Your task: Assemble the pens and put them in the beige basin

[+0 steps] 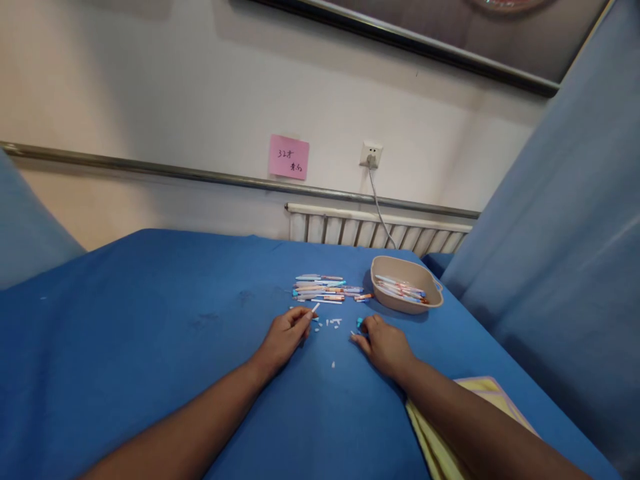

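Observation:
A thin white stick sticks up from between the thumb and fingers of my left hand, which is closed on it. A small blue piece shows just under those fingertips. To the right, my right hand rests low over the blue cloth, its thumb apart from its curled fingers. A small teal piece lies at its fingertips, and a tiny white bit shows by the thumb. Several small white pieces are scattered between the hands. Beyond them lies a row of pens, side by side.
A beige plastic basket with several pens inside stands right of the pen row. Under my right forearm lies a folded yellow cloth. Blue cloth covers the table. A radiator and wall socket are behind; a blue curtain hangs right.

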A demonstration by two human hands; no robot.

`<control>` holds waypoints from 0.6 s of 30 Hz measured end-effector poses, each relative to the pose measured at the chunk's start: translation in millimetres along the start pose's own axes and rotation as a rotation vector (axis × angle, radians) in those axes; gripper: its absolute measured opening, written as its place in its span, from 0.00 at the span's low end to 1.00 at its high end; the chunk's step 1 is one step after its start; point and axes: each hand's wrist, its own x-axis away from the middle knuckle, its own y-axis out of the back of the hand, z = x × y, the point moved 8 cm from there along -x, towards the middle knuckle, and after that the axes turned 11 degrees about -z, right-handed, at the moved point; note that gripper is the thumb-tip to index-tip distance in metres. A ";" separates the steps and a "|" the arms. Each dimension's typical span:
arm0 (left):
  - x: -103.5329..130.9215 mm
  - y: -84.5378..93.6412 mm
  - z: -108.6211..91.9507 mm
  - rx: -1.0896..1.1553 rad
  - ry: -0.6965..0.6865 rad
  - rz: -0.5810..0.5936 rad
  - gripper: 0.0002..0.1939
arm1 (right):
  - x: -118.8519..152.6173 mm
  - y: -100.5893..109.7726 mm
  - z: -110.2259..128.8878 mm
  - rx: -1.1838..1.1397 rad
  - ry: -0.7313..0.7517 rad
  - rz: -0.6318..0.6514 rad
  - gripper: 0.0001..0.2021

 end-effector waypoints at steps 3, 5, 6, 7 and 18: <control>-2.1 -0.3 0.5 0.027 0.003 -0.001 0.22 | -10.8 -5.5 22.6 -0.044 0.030 -0.015 0.18; -3.7 0.0 1.0 0.050 0.009 0.008 0.22 | -19.3 -8.1 34.0 -0.095 0.031 -0.028 0.18; -4.7 0.5 1.4 0.061 0.014 0.009 0.22 | -24.0 -8.9 37.4 -0.132 0.025 -0.035 0.18; -5.8 1.1 2.0 0.070 0.021 0.009 0.22 | -29.0 -9.3 38.7 -0.173 0.013 -0.045 0.17; -10.2 -1.2 6.6 0.056 0.046 0.052 0.19 | -58.6 -20.5 -23.0 -0.032 -0.121 -0.060 0.21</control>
